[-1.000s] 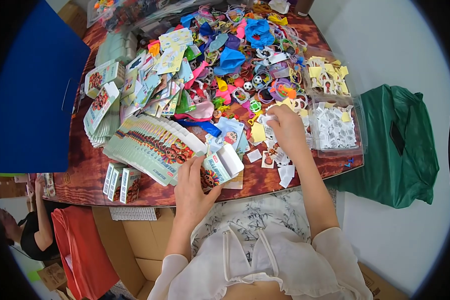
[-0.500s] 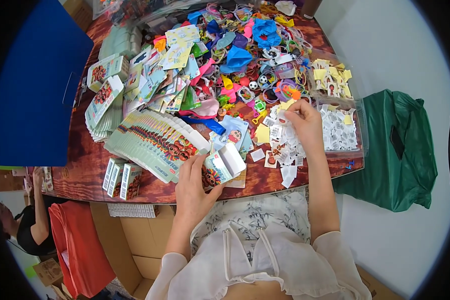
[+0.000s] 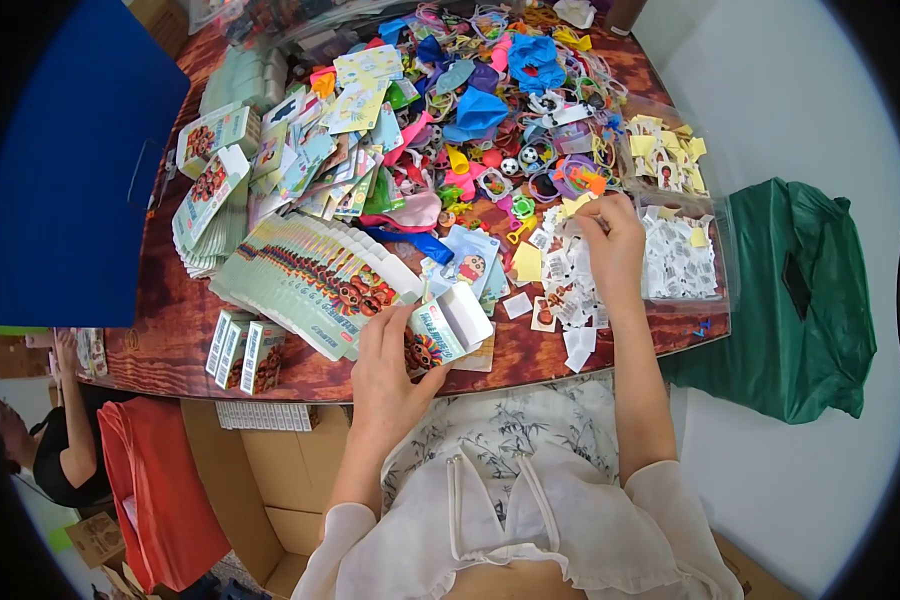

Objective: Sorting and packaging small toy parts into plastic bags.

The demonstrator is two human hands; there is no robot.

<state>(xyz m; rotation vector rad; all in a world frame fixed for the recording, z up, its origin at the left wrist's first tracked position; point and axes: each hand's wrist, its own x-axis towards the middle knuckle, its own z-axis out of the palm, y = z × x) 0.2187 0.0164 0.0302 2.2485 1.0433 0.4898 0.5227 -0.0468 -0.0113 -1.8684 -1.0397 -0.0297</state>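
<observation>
My left hand (image 3: 388,355) grips a small printed carton (image 3: 436,338) near the table's front edge; its white flap stands open. Fingers pinched together, my right hand (image 3: 613,240) is over a loose pile of small white packets (image 3: 573,285); what it pinches, if anything, is hidden. A fanned row of flat cartons (image 3: 305,285) lies left of my left hand. Beyond the open carton are picture cards (image 3: 472,262). Yellow paper slips (image 3: 527,263) lie beside the white packets.
Mixed small toys (image 3: 480,120) and a heap of cards (image 3: 320,165) cover the far table. Clear trays at right hold white packets (image 3: 678,255) and yellow-backed pieces (image 3: 667,150). Filled cartons (image 3: 260,355) stand front left. A green bag (image 3: 800,300) hangs at right; another person (image 3: 65,440) is at left.
My right hand has shifted slightly, and the white piece with a red picture at its fingertips no longer shows. My left hand keeps the carton in the same place.
</observation>
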